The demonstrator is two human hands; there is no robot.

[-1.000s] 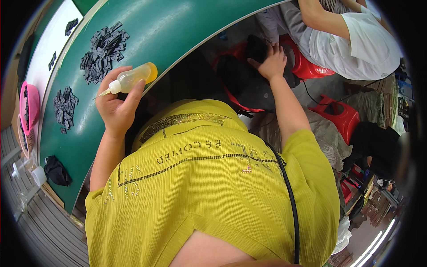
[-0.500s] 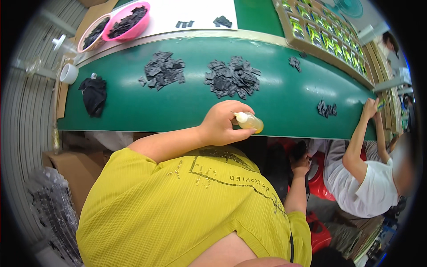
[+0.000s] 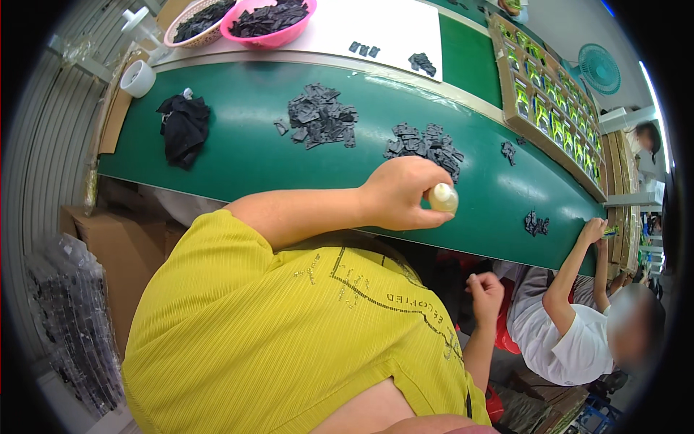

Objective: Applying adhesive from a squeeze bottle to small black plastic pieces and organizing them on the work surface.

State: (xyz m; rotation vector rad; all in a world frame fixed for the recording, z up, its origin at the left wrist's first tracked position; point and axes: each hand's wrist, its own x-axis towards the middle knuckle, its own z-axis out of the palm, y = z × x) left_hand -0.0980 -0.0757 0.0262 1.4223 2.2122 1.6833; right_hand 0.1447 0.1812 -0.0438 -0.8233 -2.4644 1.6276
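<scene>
My left hand (image 3: 405,192) is closed around a small squeeze bottle (image 3: 447,199) of pale yellowish liquid, its white tip facing up. It is above the table's near edge, in front of a pile of flat black pieces (image 3: 426,145) and hiding part of it. Beside my body, below the table edge, my right hand (image 3: 486,293) has its fingers curled together. A small dark bit shows at its fingertips, too small to name. A second pile of black pieces (image 3: 322,116) lies farther left on the green table (image 3: 246,159).
A black cloth (image 3: 184,130) and a white roll (image 3: 137,78) are at the left. Behind stand a pink basin (image 3: 271,36) and a basket (image 3: 191,32) of black pieces. A cardboard tray (image 3: 553,119) holds several green-and-black items. A co-worker (image 3: 564,340) sits at the right.
The view has shifted, so the table sits tilted. My left hand has tipped the bottle more upright. My right hand has risen toward the table edge; the larger black thing by it no longer shows.
</scene>
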